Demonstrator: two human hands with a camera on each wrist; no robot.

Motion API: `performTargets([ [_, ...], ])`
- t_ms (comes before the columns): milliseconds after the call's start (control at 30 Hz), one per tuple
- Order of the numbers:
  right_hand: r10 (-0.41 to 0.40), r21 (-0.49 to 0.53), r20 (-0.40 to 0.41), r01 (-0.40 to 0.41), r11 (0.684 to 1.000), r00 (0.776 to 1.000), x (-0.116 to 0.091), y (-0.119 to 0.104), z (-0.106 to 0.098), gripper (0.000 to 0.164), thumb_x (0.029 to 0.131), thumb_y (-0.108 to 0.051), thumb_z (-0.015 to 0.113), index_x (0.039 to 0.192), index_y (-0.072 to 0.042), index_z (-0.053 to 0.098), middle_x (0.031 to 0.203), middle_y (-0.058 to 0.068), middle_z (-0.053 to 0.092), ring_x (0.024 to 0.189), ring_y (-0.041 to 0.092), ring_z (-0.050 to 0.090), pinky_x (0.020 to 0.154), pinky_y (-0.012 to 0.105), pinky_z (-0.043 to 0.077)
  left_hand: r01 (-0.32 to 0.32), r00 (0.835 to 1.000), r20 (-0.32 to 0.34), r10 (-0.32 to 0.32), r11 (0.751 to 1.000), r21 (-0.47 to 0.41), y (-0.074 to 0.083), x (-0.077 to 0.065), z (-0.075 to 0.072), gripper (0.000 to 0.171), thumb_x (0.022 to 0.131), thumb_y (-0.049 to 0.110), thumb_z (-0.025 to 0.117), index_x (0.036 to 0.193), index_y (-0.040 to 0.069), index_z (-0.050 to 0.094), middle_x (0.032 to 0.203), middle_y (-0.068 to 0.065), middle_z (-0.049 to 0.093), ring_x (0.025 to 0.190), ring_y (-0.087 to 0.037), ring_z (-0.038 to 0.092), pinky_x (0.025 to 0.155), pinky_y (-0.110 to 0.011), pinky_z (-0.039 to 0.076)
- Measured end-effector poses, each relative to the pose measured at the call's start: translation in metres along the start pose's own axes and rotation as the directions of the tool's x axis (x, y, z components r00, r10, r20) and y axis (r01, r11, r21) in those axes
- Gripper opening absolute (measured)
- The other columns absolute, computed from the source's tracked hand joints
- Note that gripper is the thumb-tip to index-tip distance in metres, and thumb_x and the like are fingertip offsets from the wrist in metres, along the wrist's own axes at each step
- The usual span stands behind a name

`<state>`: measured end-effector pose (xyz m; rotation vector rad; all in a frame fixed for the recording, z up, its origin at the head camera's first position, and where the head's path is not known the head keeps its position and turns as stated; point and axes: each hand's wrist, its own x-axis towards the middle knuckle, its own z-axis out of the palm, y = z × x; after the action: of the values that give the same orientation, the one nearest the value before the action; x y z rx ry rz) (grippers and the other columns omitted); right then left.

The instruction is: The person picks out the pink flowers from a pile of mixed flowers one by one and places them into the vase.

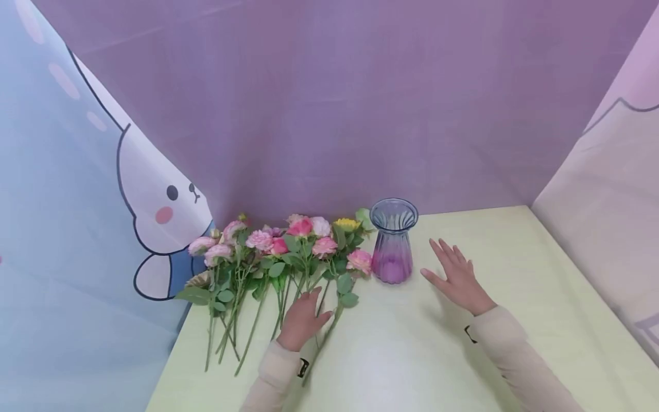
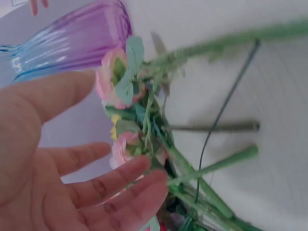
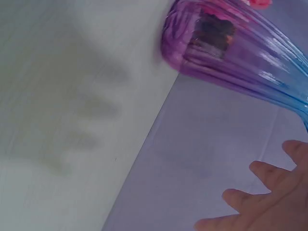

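Observation:
Flowers with long green stems, pink, white and yellow, lie in a loose heap (image 1: 278, 246) at the table's left. Above their stems my left hand (image 1: 302, 321) hovers with relaxed, spread fingers; the left wrist view shows the palm and a pink blossom (image 2: 118, 79) near the thumb, nothing gripped. A fluted glass vase (image 1: 393, 243), blue at its flared top and purple at its base, stands upright beside the flowers. To the vase's right my right hand (image 1: 458, 280) is raised with fingers spread, apart from the glass. In the right wrist view the fingers also hold nothing.
The pale yellow table (image 1: 391, 355) ends at a purple cloth backdrop (image 1: 360, 114). A blue cloth with a cartoon animal (image 1: 165, 200) hangs on the left, and a light printed cloth (image 1: 607, 200) hangs on the right. Stem ends point toward the table's front.

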<state>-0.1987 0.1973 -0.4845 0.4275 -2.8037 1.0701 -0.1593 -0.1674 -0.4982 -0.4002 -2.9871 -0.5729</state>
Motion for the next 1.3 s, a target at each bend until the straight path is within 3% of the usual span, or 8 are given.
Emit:
performTargets([
  [133,-0.024,0.139,-0.01,0.025,0.99,1.0,0.015,-0.004,0.005,0.075,0.095,-0.036,0.054,0.151,-0.008,0.012,0.154,0.023,0.013,0.14,0.044,0.01,0.108,0.065,0.009,0.0,0.999,0.033,0.001,1.0,-0.01,0.006,-0.001,0.005,0.048,0.078,0.025,0.075,0.113,-0.004,0.059,0.085,-0.015,0.067,0.071,-0.026,0.063,0.06,-0.036,0.052],
  [233,-0.009,0.233,-0.02,0.014,0.972,1.0,0.023,-0.011,0.011,0.075,0.095,-0.032,0.055,0.151,-0.007,0.012,0.154,0.022,0.015,0.14,0.042,0.015,0.109,0.061,0.014,0.019,0.997,0.075,-0.016,0.999,-0.034,0.01,-0.004,0.009,0.038,0.076,0.02,0.077,0.104,-0.002,0.062,0.079,-0.011,0.066,0.068,-0.021,0.062,0.057,-0.03,0.049],
  [367,0.016,0.315,-0.085,0.011,0.949,0.996,0.031,-0.017,0.02,0.074,0.093,-0.024,0.06,0.149,-0.003,0.017,0.152,0.023,0.021,0.136,0.044,0.025,0.107,0.06,0.023,0.054,0.991,0.124,-0.047,0.997,-0.06,0.014,-0.011,0.015,0.029,0.074,0.014,0.078,0.095,0.0,0.064,0.073,-0.007,0.064,0.062,-0.017,0.059,0.053,-0.026,0.046],
  [500,0.058,0.373,-0.16,0.006,0.928,0.985,0.038,-0.021,0.028,0.079,0.087,-0.017,0.067,0.148,-0.001,0.019,0.15,0.024,0.024,0.134,0.043,0.027,0.106,0.059,0.028,0.051,0.992,0.122,-0.043,0.997,-0.058,0.014,-0.017,0.022,0.023,0.072,0.009,0.079,0.087,0.0,0.064,0.069,-0.005,0.065,0.06,-0.016,0.059,0.053,-0.026,0.047],
  [800,0.091,0.368,-0.179,-0.019,0.93,0.98,0.051,-0.029,0.049,0.091,0.079,-0.022,0.075,0.146,0.002,0.019,0.15,0.025,0.024,0.135,0.043,0.025,0.105,0.057,0.03,0.081,0.995,0.072,-0.076,0.995,-0.066,0.019,-0.021,0.03,0.009,0.072,-0.002,0.072,0.079,0.001,0.066,0.07,-0.005,0.063,0.064,-0.019,0.058,0.058,-0.03,0.049],
  [1033,0.13,0.419,-0.203,-0.034,0.907,0.97,0.056,-0.03,0.066,0.096,0.077,-0.021,0.078,0.147,0.001,0.016,0.149,0.025,0.026,0.135,0.042,0.027,0.109,0.055,0.024,0.08,0.996,0.043,-0.075,0.991,-0.112,0.02,-0.022,0.031,0.012,0.067,-0.01,0.064,0.073,0.0,0.064,0.069,-0.008,0.063,0.062,-0.021,0.058,0.055,-0.03,0.048],
  [1300,0.155,0.433,-0.246,-0.035,0.901,0.957,0.059,-0.029,0.076,0.094,0.078,-0.017,0.077,0.147,0.001,0.016,0.148,0.025,0.028,0.135,0.042,0.029,0.111,0.052,0.025,0.103,0.993,0.074,-0.095,0.988,-0.114,0.017,-0.022,0.034,0.016,0.072,0.002,0.076,0.074,0.002,0.061,0.067,-0.003,0.059,0.06,-0.016,0.053,0.054,-0.028,0.044],
])
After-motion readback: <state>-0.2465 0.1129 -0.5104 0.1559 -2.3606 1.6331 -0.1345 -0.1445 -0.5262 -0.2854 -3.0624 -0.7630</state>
